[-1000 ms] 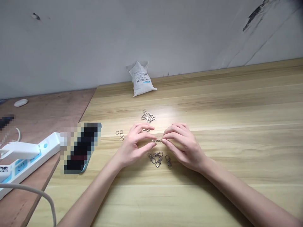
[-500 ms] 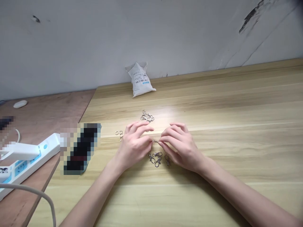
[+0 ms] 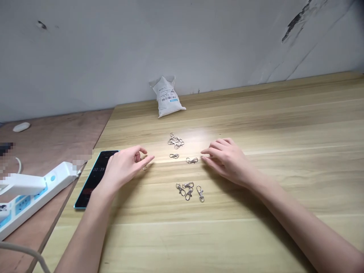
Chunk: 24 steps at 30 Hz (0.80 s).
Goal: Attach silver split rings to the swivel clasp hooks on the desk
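My left hand (image 3: pixel 123 167) lies on the light wooden table (image 3: pixel 256 125) with its fingers loosely stretched over the small split rings (image 3: pixel 145 168), which it mostly hides. I see nothing gripped in it. My right hand (image 3: pixel 227 159) rests flat with its fingers spread, the tips just right of a single metal clasp (image 3: pixel 192 160). Another single clasp (image 3: pixel 174 156) lies between the hands. A small pile of clasps (image 3: pixel 176 141) sits further back. Several clasps (image 3: pixel 189 189) lie nearer to me, between my forearms.
A phone (image 3: pixel 95 178) with a lit screen lies at the table's left edge by my left wrist. A white power strip (image 3: pixel 36 187) with a plug and cable sits on the darker table to the left. A small white bag (image 3: pixel 167 96) leans on the wall.
Both hands held one clasp between them; now it lies on the table. My left hand has moved left onto the rings, my right hand has drawn back right and opened.
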### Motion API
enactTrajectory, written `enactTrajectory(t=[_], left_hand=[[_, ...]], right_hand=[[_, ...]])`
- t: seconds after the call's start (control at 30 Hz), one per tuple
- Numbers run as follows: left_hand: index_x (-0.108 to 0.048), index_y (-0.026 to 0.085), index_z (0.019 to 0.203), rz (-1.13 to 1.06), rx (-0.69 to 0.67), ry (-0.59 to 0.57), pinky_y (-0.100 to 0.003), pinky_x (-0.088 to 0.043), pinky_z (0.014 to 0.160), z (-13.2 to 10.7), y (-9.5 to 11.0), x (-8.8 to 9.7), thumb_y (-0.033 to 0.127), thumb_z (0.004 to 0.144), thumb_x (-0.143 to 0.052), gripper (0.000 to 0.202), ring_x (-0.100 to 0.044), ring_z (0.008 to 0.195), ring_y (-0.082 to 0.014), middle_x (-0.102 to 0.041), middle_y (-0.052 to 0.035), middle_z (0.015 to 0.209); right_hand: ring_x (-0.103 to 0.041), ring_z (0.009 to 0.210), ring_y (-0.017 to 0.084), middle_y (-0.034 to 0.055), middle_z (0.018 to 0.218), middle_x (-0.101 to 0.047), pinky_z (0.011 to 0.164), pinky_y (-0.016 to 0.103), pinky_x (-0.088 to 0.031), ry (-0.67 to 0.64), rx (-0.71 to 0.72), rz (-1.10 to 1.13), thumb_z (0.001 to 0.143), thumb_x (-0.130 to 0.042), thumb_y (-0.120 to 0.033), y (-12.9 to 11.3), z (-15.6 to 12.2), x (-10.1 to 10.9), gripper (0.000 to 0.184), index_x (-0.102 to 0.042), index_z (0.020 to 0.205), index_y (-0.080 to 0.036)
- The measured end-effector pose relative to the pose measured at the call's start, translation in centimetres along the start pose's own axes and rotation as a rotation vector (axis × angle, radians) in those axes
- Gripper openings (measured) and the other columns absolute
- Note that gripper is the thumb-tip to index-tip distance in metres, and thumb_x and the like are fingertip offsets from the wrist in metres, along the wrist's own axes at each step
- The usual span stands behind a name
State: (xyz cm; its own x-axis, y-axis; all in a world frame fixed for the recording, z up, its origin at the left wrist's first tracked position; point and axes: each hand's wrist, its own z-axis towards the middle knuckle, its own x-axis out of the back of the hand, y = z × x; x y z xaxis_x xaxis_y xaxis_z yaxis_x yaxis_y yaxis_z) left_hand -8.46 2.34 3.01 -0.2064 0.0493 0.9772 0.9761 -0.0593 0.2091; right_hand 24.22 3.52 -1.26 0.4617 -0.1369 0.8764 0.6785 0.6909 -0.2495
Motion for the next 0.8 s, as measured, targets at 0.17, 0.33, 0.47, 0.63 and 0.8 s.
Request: enactTrajectory(t=[0.17,0.33,0.47,0.63,0.8], left_hand=[[-0.062,0.022,0.084,-0.100,0.015,-0.176,-0.024,-0.031,0.051,-0.1,-0.4,0.1,0.067,0.077,-0.060,0.045,-0.054,0.057,-0.0152,-0.060,0.0021,0.064],[-0.062,0.021,0.085,-0.348,-0.065,-0.271,-0.024,-0.036,0.053,-0.3,1.1,-0.2,0.057,0.086,-0.055,0.037,-0.050,0.058,-0.0127,-0.058,0.0017,0.065],[-0.064,0.020,0.088,-0.522,-0.152,-0.349,-0.024,-0.043,0.057,-0.5,2.1,0.0,0.050,0.090,-0.053,0.033,-0.054,0.064,-0.0134,-0.063,-0.0010,0.074],[-0.065,0.021,0.102,-0.467,-0.096,-0.226,-0.024,-0.044,0.057,-0.5,1.4,0.5,0.049,0.085,-0.061,0.033,-0.054,0.064,-0.0123,-0.064,-0.0013,0.081],[-0.066,0.021,0.099,-0.482,-0.186,-0.286,-0.024,-0.044,0.059,-0.5,2.2,-1.0,0.041,0.084,-0.063,0.025,-0.052,0.068,-0.0128,-0.059,0.0008,0.076]], right_hand=[[-0.056,0.063,0.016,0.0020,0.073,-0.066,0.063,0.030,-0.037,-0.173,-0.062,-0.003,0.089,-0.062,-0.044,1.7,-0.6,2.2,0.028,-0.066,0.102,-0.020],[-0.052,0.057,0.015,-0.0018,0.064,-0.062,0.052,0.026,-0.031,-0.328,-0.157,0.039,0.086,-0.064,-0.044,0.9,-1.0,2.7,0.021,-0.062,0.086,-0.024],[-0.051,0.056,0.014,-0.0017,0.065,-0.061,0.051,0.026,-0.030,-0.281,-0.137,0.103,0.089,-0.060,-0.033,0.2,-0.8,1.9,0.012,-0.059,0.085,-0.023],[-0.052,0.053,0.012,-0.0020,0.064,-0.063,0.052,0.026,-0.031,-0.260,-0.091,0.216,0.090,-0.058,-0.026,-1.5,-0.5,1.6,0.007,-0.061,0.086,-0.022],[-0.053,0.054,0.011,-0.0019,0.073,-0.067,0.050,0.027,-0.027,-0.379,0.004,0.246,0.085,-0.064,-0.029,-4.3,-0.5,1.2,0.009,-0.059,0.084,-0.022]])
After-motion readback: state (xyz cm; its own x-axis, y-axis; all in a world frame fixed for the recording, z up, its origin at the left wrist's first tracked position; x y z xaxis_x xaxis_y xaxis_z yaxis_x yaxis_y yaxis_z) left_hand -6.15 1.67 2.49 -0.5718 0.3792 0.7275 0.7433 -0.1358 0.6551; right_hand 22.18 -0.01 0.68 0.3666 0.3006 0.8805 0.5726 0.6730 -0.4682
